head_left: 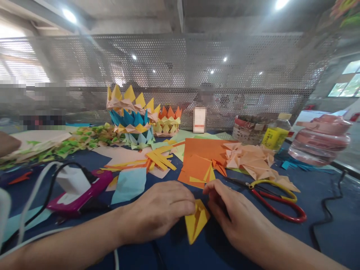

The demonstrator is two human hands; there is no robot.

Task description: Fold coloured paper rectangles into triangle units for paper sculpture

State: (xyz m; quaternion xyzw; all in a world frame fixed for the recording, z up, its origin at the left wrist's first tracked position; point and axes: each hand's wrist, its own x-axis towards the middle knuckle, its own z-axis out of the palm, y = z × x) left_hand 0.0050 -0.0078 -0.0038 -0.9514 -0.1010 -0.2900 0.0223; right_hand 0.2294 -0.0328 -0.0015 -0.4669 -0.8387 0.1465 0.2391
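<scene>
My left hand [157, 213] and my right hand [236, 217] meet at the near middle of the blue table [337, 232]. Between them sits a folded yellow paper piece [197, 223], pointed like a wedge. The left fingers curl over its top left edge and pinch it. The right fingertips press together at its upper right corner. Just beyond the hands lie orange paper sheets [198, 163] and a heap of folded peach paper triangles [253, 159].
Red scissors with yellow handles [277, 198] lie right of my right hand. A magenta device with cables [78, 189] sits at left. Folded paper crowns [132, 114], green paper pieces [81, 140], a yellow-labelled bottle [277, 135] and a pink jar [320, 138] stand behind, before a perforated metal screen.
</scene>
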